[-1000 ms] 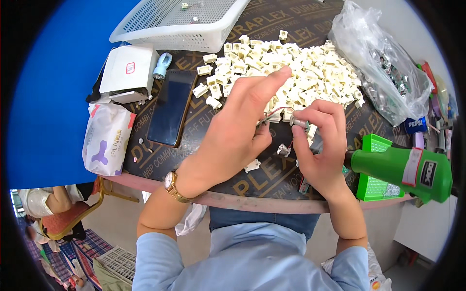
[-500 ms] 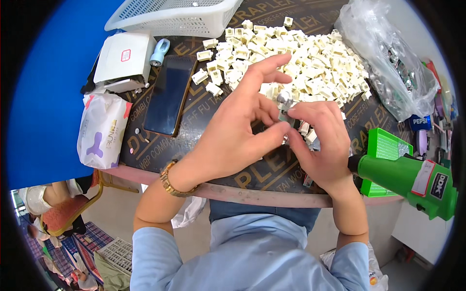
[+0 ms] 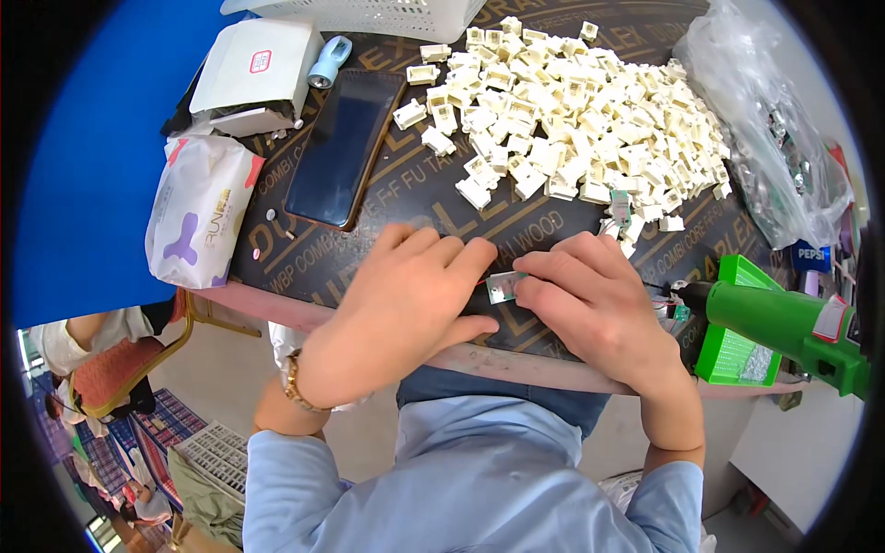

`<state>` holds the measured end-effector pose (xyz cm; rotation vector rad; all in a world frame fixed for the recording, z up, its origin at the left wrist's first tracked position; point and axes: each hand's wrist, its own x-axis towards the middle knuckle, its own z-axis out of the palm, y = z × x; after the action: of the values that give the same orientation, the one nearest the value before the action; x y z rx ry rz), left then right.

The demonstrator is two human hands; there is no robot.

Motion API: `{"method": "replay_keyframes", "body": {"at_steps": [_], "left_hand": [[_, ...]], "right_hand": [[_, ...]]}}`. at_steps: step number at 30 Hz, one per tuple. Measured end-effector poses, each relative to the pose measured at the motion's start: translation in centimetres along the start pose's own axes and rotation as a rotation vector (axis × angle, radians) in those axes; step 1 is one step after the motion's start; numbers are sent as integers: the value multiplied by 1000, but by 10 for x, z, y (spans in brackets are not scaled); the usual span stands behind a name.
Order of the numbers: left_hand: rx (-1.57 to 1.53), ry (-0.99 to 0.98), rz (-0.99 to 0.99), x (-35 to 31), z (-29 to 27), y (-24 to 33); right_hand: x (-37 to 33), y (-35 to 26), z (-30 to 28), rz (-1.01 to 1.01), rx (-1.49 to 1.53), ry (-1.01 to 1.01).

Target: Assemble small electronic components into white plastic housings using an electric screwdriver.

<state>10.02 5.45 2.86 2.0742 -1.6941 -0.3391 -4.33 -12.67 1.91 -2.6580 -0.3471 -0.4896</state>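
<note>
My right hand (image 3: 595,309) pinches a small circuit board (image 3: 502,288), green with a pale part on it, between thumb and fingers just above the tabletop. On the other side of the board is my left hand (image 3: 406,309), its thumb held apart from the fingers and the index fingertip close to the board's end. A bit of red shows between that fingertip and the board. Another small green board (image 3: 619,207) lies beyond my right hand, at the near edge of a heap of cream plastic housings (image 3: 572,111).
A green power tool (image 3: 774,318) lies at the right, over a green basket (image 3: 737,355). Behind it rests a clear bag (image 3: 765,120) of metal parts. At the left are a phone (image 3: 346,147), a tissue pack (image 3: 203,212), a white box (image 3: 253,74) and a white basket (image 3: 396,18).
Both hands have come down and nearer to me. They were together on a small part with a silvery piece; now my right hand holds the board. The view has shifted slightly.
</note>
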Motion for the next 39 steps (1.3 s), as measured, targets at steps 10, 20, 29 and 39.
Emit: {"method": "replay_keyframes", "body": {"at_steps": [10,20,29,39], "left_hand": [[-98,122,-44,1,30,-3],[-111,130,-31,0,28,-8],[-120,153,-5,1,32,-12],[-124,164,12,0,32,-13]], "right_hand": [[-3,1,6,-12,-66,-41],[-3,-3,6,-13,-114,-42],[-3,-6,14,-95,-178,30],[-3,-7,12,-105,-200,5]]}}
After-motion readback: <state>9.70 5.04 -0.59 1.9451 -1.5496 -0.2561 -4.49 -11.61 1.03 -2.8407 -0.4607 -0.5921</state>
